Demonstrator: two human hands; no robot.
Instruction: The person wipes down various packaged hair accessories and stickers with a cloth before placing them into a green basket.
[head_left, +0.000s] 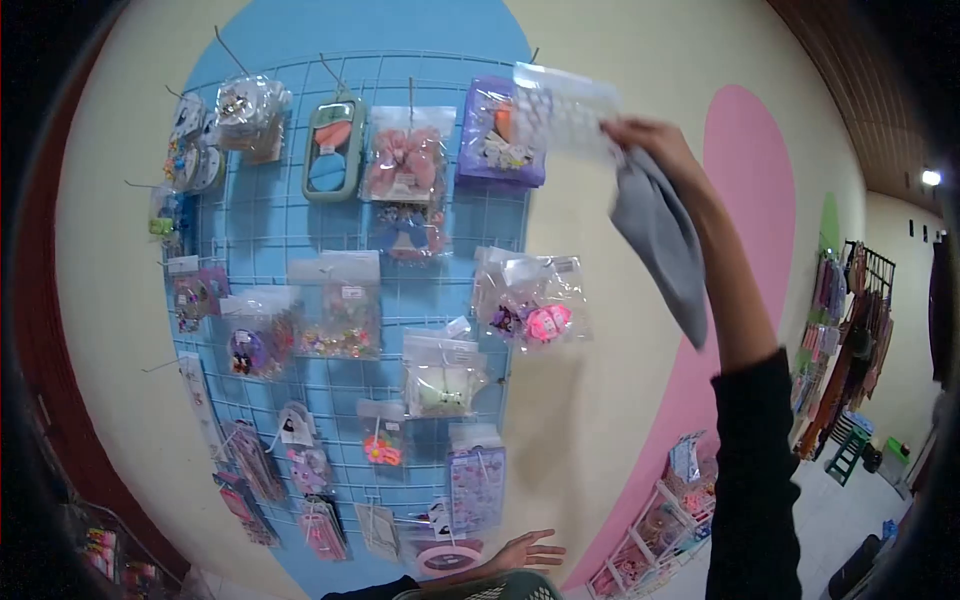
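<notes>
My right hand (655, 150) is raised at the upper right, its fingers closed on a clear plastic packet (570, 108) with small pale items inside. A grey cloth (662, 240) hangs down from the same hand. The packet is partly in front of a purple package (490, 130) on the blue wire grid. Low in the view, my left hand (528, 552) is spread with fingers apart, above a dark green basket (490, 588) and beside a pink round item (450, 557) in a packet.
Packets hang from hooks on the blue wire grid (270, 210), including a green case (333, 150) and a pink bow packet (405, 160). A white rack (655, 530) with goods stands lower right. Farther right are a clothes rack (870, 260) and a green stool (848, 450).
</notes>
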